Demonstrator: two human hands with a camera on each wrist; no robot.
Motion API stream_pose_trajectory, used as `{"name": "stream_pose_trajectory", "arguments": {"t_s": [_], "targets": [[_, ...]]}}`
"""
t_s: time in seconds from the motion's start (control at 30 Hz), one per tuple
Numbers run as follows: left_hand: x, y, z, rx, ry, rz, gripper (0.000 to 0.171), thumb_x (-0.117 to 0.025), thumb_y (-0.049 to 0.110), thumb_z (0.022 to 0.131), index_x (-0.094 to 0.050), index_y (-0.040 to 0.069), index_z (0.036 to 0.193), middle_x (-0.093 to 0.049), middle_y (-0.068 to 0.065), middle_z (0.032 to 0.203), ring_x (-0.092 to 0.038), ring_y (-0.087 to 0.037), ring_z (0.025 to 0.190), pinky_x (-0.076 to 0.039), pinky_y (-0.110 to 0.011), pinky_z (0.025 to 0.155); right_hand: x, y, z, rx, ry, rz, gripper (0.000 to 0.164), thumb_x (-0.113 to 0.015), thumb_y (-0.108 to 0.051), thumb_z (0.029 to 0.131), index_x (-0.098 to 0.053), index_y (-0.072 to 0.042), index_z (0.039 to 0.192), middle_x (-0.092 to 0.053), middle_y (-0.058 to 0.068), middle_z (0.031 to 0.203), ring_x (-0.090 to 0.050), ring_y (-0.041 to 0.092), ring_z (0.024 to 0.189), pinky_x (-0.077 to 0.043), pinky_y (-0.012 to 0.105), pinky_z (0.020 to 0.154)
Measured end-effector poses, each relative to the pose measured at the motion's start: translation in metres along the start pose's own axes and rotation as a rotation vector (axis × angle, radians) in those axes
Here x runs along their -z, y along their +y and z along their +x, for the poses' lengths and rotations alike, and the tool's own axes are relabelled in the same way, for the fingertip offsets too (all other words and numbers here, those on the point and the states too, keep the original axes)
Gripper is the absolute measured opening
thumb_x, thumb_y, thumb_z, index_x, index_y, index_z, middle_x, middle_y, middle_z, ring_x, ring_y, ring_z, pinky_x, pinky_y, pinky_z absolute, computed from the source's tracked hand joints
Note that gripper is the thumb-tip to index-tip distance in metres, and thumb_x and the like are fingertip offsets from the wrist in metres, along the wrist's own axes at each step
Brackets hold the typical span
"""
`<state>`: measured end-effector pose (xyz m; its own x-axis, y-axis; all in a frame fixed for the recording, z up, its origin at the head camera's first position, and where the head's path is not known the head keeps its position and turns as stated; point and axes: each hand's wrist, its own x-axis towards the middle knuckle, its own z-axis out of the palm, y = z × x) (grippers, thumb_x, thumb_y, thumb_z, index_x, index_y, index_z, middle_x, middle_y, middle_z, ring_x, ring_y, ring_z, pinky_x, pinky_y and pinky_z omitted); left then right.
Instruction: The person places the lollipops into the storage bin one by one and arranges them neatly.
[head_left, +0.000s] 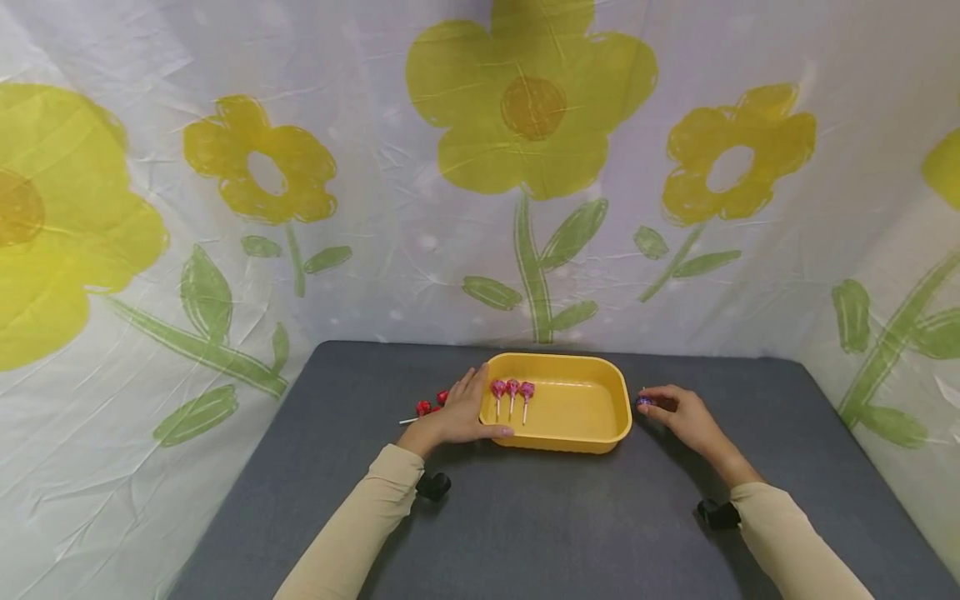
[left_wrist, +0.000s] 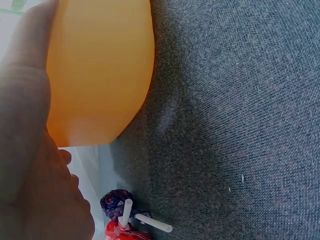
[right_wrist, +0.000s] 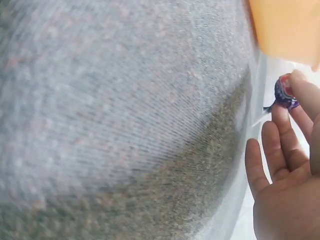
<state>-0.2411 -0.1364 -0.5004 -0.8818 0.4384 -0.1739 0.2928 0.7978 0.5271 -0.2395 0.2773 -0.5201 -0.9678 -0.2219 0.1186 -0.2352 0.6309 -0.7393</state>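
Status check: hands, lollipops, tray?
Left hand rests on yellow tray rim, fingers straight. Right hand pinches purple lollipop beside tray. Three pink lollipops in tray; red lollipops left. Nothing blocking.

Open grey desk (head_left: 555,525) in front of the yellow tray (head_left: 592,437), tray blocking the middle, red lollipops (head_left: 431,406) crowding its left side, flowered backdrop (head_left: 480,208) closing off the rear

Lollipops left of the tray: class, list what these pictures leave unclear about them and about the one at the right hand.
- Red lollipops, head view: count unsure; left hand covers some.
- Left wrist view: bottom edge cuts them off.
- Purple lollipop, head view: too small; stick barely visible.
- Right wrist view: fingers partly cover it; blurred.
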Motion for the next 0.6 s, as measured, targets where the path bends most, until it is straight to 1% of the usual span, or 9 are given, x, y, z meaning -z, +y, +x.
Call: {"name": "stream_pose_trajectory", "arguments": {"t_s": [0.1,0.2,0.37,0.47,0.6], "targets": [[0.0006,0.0006,-0.0002,-0.002,-0.004,0.002,0.127,-0.066,0.072,0.079,0.012,0.011,0.159,0.004,-0.009,0.169,0.006,-0.032,0.157,-0.002,-0.055,0.126,0.0023,-0.0013,-0.0002,-0.008,0.016,-0.018,0.036,-0.068,-0.031,0.094,-0.069,-0.005,0.119,-0.068,0.016,0.114,-0.061,-0.003,0.088,-0.054,0.019,0.072],[0.0018,0.0014,-0.0003,-0.004,-0.005,0.004,0.127,-0.067,0.071,0.079,0.012,0.011,0.159,0.004,-0.010,0.169,0.006,-0.032,0.157,-0.002,-0.055,0.126,0.0047,-0.0025,0.0003,-0.005,0.036,-0.025,0.035,-0.068,-0.032,0.094,-0.070,-0.007,0.117,-0.069,0.014,0.110,-0.061,0.000,0.090,-0.053,0.019,0.073],[0.0038,0.0033,-0.0015,0.004,-0.009,0.002,0.126,-0.067,0.069,0.080,0.012,0.010,0.159,0.003,-0.010,0.169,0.005,-0.033,0.157,-0.002,-0.056,0.126,0.0071,-0.0039,0.0025,0.020,0.079,-0.059,0.030,-0.070,-0.032,0.092,-0.074,-0.010,0.111,-0.066,0.010,0.106,-0.055,0.001,0.089,-0.051,0.018,0.075],[0.0041,0.0042,-0.0027,0.008,-0.017,0.002,0.126,-0.067,0.070,0.080,0.012,0.010,0.159,0.004,-0.010,0.169,0.005,-0.033,0.157,-0.002,-0.055,0.126,0.0080,-0.0053,0.0031,0.037,0.106,-0.078,0.028,-0.071,-0.032,0.091,-0.075,-0.010,0.109,-0.068,0.010,0.107,-0.052,0.002,0.092,-0.050,0.018,0.078],[0.0039,0.0048,-0.0037,-0.003,-0.013,-0.005,0.127,-0.066,0.071,0.079,0.011,0.009,0.159,0.003,-0.012,0.169,0.004,-0.034,0.156,-0.003,-0.057,0.126,0.0096,-0.0071,0.0027,0.024,0.105,-0.068,0.031,-0.070,-0.033,0.092,-0.074,-0.009,0.111,-0.071,0.011,0.110,-0.055,0.000,0.094,-0.051,0.018,0.079]]}}
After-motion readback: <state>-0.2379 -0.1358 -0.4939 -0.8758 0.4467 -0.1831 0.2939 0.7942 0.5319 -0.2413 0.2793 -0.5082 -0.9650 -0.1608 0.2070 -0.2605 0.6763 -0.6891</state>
